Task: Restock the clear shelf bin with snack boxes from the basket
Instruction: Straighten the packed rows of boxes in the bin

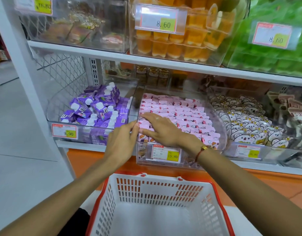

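Observation:
The clear shelf bin [220, 133] on the lower shelf holds rows of pink snack boxes [186, 114], with a 15.80 price tag on its front. My right hand [162, 129] lies flat on the boxes at the bin's front left, fingers straight and spread. My left hand [123, 138] is at the bin's front left corner, its fingertips against the bin's edge and the nearest pink boxes. Below me stands the white basket with a red rim [163, 195]; nothing shows inside it.
A bin of purple cartons [97, 108] stands to the left, and a bin of bear-print packets [245, 121] to the right. The upper shelf carries bins of orange jelly cups [177, 43] and green packs [272, 58]. A white upright post [24, 65] frames the left.

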Demonstrator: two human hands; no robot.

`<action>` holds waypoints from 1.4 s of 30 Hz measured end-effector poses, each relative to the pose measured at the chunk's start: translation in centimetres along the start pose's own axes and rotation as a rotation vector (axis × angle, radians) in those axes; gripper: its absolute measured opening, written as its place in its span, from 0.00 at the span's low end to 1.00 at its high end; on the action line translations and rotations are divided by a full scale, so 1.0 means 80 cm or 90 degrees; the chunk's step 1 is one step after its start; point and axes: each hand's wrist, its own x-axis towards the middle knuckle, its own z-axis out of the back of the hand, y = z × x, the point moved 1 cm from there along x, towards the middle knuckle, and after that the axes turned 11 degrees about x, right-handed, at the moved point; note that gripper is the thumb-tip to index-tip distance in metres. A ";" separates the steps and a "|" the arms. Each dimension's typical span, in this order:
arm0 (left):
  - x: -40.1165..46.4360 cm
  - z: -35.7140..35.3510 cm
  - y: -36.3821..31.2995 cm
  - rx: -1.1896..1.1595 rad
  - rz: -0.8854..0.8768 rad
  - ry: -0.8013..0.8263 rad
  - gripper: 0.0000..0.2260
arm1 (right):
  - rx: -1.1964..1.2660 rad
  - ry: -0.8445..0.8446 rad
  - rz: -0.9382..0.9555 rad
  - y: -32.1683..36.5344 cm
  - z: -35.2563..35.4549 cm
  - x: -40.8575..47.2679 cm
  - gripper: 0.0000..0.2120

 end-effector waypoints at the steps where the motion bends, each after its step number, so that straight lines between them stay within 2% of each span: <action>1: 0.000 0.000 -0.001 -0.006 0.003 0.002 0.12 | -0.015 0.009 -0.006 0.002 0.000 -0.001 0.30; 4: -0.004 0.002 -0.004 -0.023 0.011 0.009 0.13 | -0.052 0.043 -0.013 0.007 0.005 -0.006 0.31; 5: -0.005 0.003 -0.005 -0.037 0.017 0.014 0.14 | -0.035 0.026 -0.011 0.007 0.012 -0.010 0.32; 9: -0.007 0.002 -0.005 -0.055 0.032 0.021 0.15 | 0.059 -0.174 -0.013 -0.030 0.054 -0.061 0.31; 12: -0.004 0.000 -0.006 -0.010 0.025 0.004 0.15 | 0.005 -0.097 -0.117 -0.067 0.061 -0.099 0.35; 14: -0.002 0.000 -0.006 -0.004 0.018 0.003 0.14 | -0.022 -0.047 -0.139 -0.079 0.050 -0.100 0.33; 20: 0.000 -0.002 -0.003 0.018 0.003 -0.001 0.14 | -0.018 -0.088 -0.162 -0.089 0.038 -0.093 0.25; 25: -0.003 0.002 -0.006 0.010 0.001 0.017 0.12 | -0.021 -0.014 -0.192 -0.067 0.050 -0.098 0.27; 26: 0.000 0.004 -0.005 -0.006 0.016 0.041 0.13 | -0.025 -0.059 -0.168 -0.061 0.058 -0.102 0.27; 28: 0.013 0.008 -0.004 -0.029 0.049 0.088 0.12 | -0.070 -0.278 -0.127 -0.054 0.080 -0.116 0.24; 29: 0.021 0.010 -0.007 -0.028 0.061 0.102 0.13 | -0.089 -0.379 -0.141 -0.055 0.092 -0.124 0.22; 30: 0.031 0.011 -0.012 -0.021 0.070 0.113 0.14 | -0.083 -0.425 -0.186 -0.058 0.104 -0.132 0.19; 31: 0.042 0.010 -0.018 -0.013 0.080 0.128 0.16 | -0.060 -0.414 -0.254 -0.063 0.113 -0.137 0.17; 32: 0.052 0.010 -0.026 -0.002 0.092 0.145 0.17 | -0.044 -0.357 -0.328 -0.068 0.118 -0.140 0.16; 34: 0.069 0.009 -0.037 0.056 0.106 0.168 0.17 | -0.073 -0.265 -0.399 -0.077 0.117 -0.138 0.14; 38: 0.079 0.005 -0.034 0.152 0.074 0.142 0.10 | -0.115 -0.286 -0.396 -0.090 0.109 -0.127 0.12; 42: 0.078 -0.004 -0.026 0.185 0.047 0.091 0.11 | -0.080 -0.271 -0.436 -0.104 0.099 -0.124 0.08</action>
